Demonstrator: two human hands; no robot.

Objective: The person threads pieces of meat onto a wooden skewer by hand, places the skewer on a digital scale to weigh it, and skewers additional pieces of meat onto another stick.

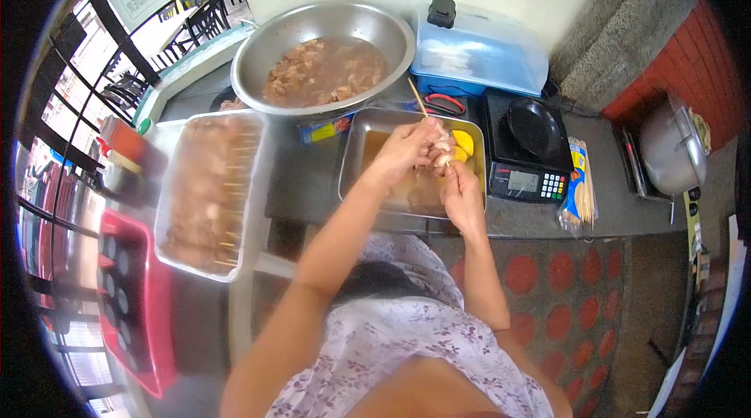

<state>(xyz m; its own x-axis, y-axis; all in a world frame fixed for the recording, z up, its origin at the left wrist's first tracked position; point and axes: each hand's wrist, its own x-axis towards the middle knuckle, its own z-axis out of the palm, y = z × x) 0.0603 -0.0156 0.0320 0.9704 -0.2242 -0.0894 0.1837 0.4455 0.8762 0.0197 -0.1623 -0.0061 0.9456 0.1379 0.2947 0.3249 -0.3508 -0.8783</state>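
Carefully, left hand (408, 150) grips skewer (418, 97), right hand (463, 194) pinches meat (443, 159).
Slick meat could slip, causing a jab.

Lighting is bright; daylight enters left through the barred opening (92, 49), partly overexposed. Plastic container (195, 265) appears hazy. Distortion curves edges; 4 corners black.

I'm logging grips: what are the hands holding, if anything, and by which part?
A wooden skewer with meat: left hand grips it below its exposed upper end; right hand is at the meat, its exact hold unclear.
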